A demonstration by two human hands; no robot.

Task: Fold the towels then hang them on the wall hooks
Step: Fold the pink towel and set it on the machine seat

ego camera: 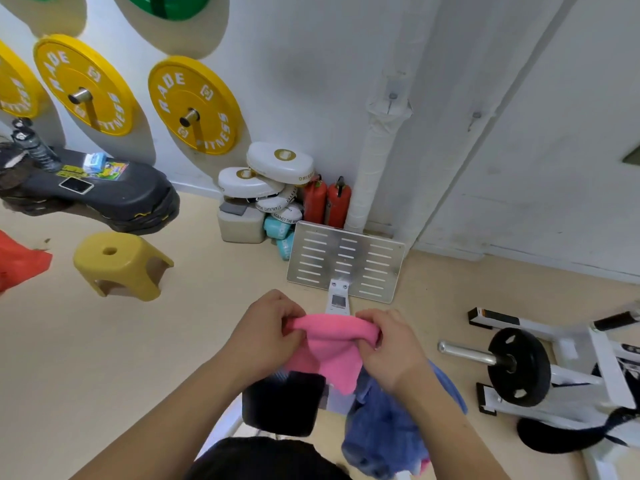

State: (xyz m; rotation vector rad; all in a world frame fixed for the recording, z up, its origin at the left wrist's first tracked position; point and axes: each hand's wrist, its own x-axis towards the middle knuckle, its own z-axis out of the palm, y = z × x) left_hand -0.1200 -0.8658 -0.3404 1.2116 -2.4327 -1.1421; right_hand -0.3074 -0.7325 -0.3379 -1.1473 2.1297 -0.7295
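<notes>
Beige floor (104, 358), white wall (311, 64); yellow plates (195, 105) upper left read "RADE FITNESS"; left hand (266, 332), right hand (391, 348) fingers pinch pink towel (332, 344).

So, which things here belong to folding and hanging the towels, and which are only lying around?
For the job: pink towel, gripped by left hand and right hand; blue towel beneath; wall hooks on the white wall.

Lying about: yellow stool; yellow weight plates; white boxing pads; red fire extinguishers; black weight plate on its bar.
</notes>
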